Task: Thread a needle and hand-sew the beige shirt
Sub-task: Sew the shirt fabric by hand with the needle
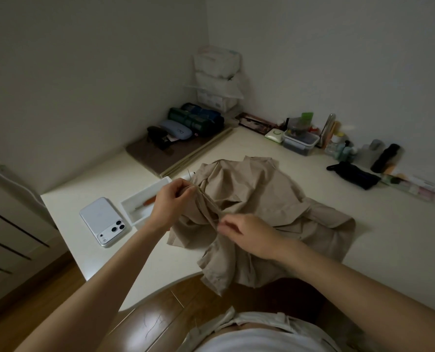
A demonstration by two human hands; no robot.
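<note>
Head view: left hand (172, 203) and right hand (246, 235) each pinch a raised fold of the beige shirt (257, 199)

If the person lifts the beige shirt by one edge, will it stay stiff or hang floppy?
Probably floppy: the beige shirt lies in soft folds and droops over the table edge. Likely light too, since the left hand and right hand hold up a ridge of it with a mere pinch.

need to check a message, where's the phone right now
In the head view the phone lies camera side up near the left edge of the table, just left of the white tray and the left hand that grips the beige shirt.
</note>
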